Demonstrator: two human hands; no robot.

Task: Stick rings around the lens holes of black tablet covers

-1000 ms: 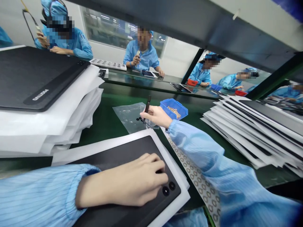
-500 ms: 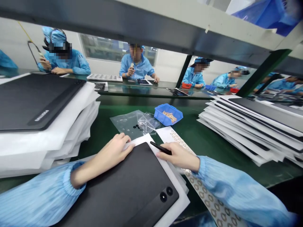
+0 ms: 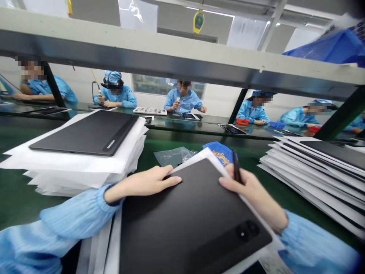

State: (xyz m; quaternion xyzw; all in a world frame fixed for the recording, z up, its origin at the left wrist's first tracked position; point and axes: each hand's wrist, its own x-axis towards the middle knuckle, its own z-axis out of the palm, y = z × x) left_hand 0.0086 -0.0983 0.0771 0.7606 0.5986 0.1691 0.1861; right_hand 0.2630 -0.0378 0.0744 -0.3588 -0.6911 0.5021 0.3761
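Observation:
A dark grey tablet (image 3: 188, 217) lies back up on a white foam sheet (image 3: 199, 156), both raised and tilted toward me. My left hand (image 3: 148, 182) grips the tablet's left edge, fingers flat on its back. My right hand (image 3: 251, 194) holds the right edge of the tablet and sheet, with a black pen-like tool (image 3: 236, 171) pinched upright between its fingers. Two round camera lenses (image 3: 247, 230) show near the tablet's lower right corner.
A stack of tablets on white foam (image 3: 91, 148) stands at the left, another fanned stack (image 3: 313, 171) at the right. A blue parts tray (image 3: 221, 152) and a clear plastic bag (image 3: 173, 156) lie behind on the green table (image 3: 17, 198). Several people in blue work across the line.
Both hands have lifted the tablet with its foam sheet off the table and tilted it up. The pen now points upward. My view has swung upward.

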